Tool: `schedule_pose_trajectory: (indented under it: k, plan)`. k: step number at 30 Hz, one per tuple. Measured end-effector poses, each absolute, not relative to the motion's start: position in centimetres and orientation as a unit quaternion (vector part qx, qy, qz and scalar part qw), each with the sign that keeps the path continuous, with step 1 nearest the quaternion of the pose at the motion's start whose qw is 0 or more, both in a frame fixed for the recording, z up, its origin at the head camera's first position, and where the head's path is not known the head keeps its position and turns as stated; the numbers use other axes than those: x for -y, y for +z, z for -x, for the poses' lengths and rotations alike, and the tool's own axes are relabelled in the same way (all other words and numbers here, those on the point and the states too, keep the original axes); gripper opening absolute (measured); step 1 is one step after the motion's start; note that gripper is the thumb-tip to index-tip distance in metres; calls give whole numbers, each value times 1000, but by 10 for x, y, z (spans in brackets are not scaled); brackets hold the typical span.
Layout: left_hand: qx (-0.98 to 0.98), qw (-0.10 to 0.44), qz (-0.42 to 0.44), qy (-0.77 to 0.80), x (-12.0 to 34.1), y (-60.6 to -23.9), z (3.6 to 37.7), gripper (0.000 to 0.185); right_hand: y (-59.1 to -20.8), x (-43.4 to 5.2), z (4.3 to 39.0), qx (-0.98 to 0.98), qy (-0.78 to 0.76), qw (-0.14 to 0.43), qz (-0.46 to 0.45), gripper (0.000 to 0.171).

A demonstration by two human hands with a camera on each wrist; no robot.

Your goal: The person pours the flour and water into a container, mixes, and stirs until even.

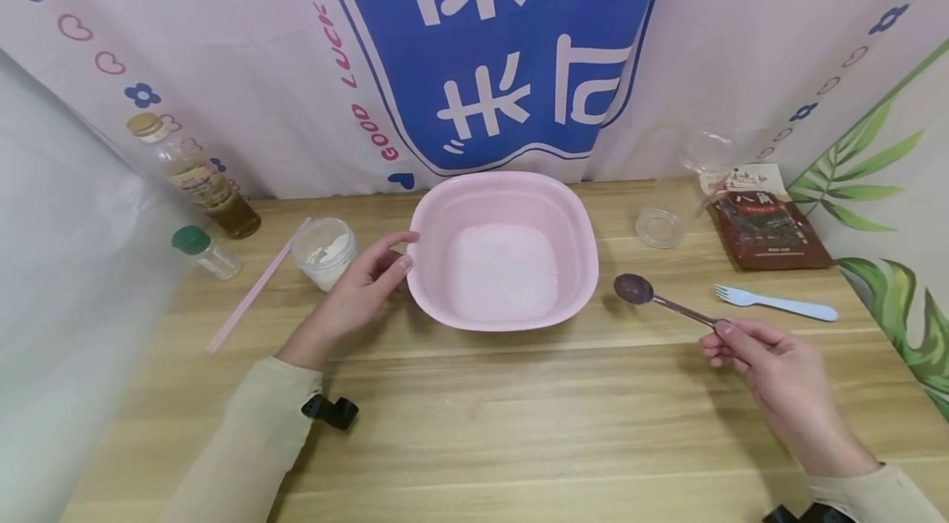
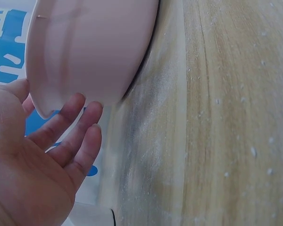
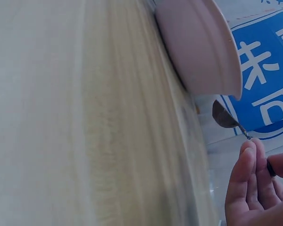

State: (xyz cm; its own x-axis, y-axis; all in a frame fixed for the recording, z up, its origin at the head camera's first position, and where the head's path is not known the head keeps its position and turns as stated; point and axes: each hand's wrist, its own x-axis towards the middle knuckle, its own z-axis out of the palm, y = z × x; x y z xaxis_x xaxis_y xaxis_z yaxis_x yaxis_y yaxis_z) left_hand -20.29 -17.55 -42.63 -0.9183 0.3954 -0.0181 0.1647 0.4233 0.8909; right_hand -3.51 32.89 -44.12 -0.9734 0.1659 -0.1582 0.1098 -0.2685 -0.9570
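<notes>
A pink plastic basin [image 1: 581, 247] stands at the middle of the wooden table, its inside bottom whitish. At its left rim my left hand [image 1: 361, 290] grips the edge with thumb and index finger; in the left wrist view the other fingers of this hand [image 2: 52, 165] lie against the outer wall. To the right of the basin, my right hand [image 1: 778, 366] pinches the handle end of a dark brown spoon [image 1: 634, 289] between thumb and fingers. The spoon's bowl points left toward the basin, just above the table, and looks empty.
Left of the basin are a jar of white powder [image 1: 326, 259], a pink stick [image 1: 255, 292], a green-capped shaker [image 1: 208, 253] and an oil bottle [image 1: 203, 185]. On the right lie a blue fork [image 1: 786, 305], a clear lid [image 1: 660, 228] and a brown packet [image 1: 771, 231].
</notes>
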Motion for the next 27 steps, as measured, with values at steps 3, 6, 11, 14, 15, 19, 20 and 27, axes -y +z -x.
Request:
schedule_pose_trajectory:
  k: [3, 6, 11, 14, 15, 19, 20, 27]
  plan:
    - [-836, 112, -170, 510, 175, -426, 203, 44, -447, -329, 35, 629, 766, 6, 132, 21]
    - [-838, 112, -168, 508, 176, -425, 203, 44, -451, -329, 35, 650, 745, -4, 149, 20]
    - [-839, 110, -169, 506, 176, -423, 202, 44, -454, -328, 35, 682, 712, -26, 162, 15]
    - [-838, 108, -174, 506, 176, -422, 202, 44, -454, -328, 36, 706, 688, -48, 160, 10]
    - [-838, 107, -175, 506, 176, -422, 202, 44, -454, -328, 36, 714, 680, -58, 156, 12]
    - [-840, 111, -171, 503, 177, -421, 201, 44, -453, -326, 37, 769, 618, -95, 132, 29]
    - [-840, 112, -171, 502, 177, -421, 201, 44, -452, -325, 37, 788, 594, -100, 128, 32]
    - [-841, 121, -170, 500, 177, -421, 202, 44, -446, -324, 37, 918, 380, -83, 78, 25]
